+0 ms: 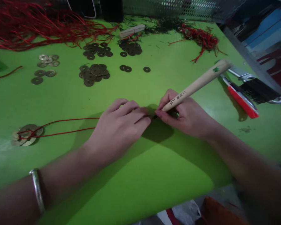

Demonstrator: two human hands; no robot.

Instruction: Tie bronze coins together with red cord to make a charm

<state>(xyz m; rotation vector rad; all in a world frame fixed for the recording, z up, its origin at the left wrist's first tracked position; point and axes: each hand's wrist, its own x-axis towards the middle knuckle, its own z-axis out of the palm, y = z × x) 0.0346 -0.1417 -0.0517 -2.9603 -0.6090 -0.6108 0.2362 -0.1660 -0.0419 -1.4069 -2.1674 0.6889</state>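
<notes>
My left hand (121,125) rests on the green tabletop with its fingers curled and pressed together on a red cord (67,120). Two strands of the cord run leftward from under my palm to a small cluster of overlapping brass coins (28,135), where they loop through. Between the fingers and thumb of my right hand (182,114) is a tool with a pale, thick wooden handle (196,82), slanting up to the right. Dark marks are printed on the handle. Its dark working end points at my left fingertips, mostly hidden there along with the cord's end.
Piles of holed coins (93,73) lie beyond my hands. Loose red cords (44,26) fill the back left, and a red tangle (201,37) sits at the back right. A red-handled cutter (242,101) and a black brush (258,90) lie at the right.
</notes>
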